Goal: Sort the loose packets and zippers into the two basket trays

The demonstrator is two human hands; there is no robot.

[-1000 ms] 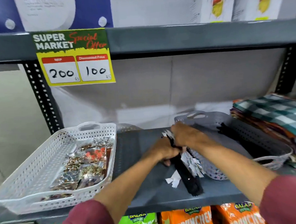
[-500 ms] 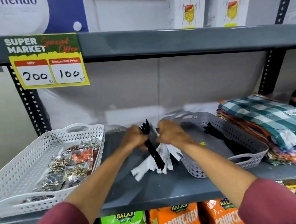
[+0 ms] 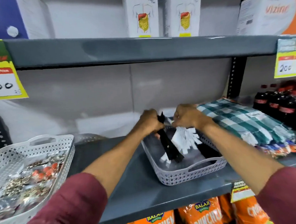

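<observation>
My left hand (image 3: pixel 150 121) is closed around the top of a bundle of black zippers (image 3: pixel 170 147) that hangs down into the grey basket tray (image 3: pixel 190 175). Beside it, my right hand (image 3: pixel 187 117) grips a bunch of white zippers (image 3: pixel 185 139), also over that tray. More black zippers (image 3: pixel 208 150) lie inside the grey tray near its right wall. The white basket tray (image 3: pixel 42 143) at the left holds several shiny packets (image 3: pixel 32 179).
A folded stack of checked cloths (image 3: pixel 243 122) lies right against the grey tray. Dark bottles (image 3: pixel 280 108) stand at the far right. Boxes sit on the shelf above, with price signs (image 3: pixel 3 80) hanging from its edge. Orange snack bags (image 3: pixel 200 215) fill the shelf below.
Both hands lifted the zippers off the shelf and carried them right, from beside the grey tray to over it. The view has swung right as well.
</observation>
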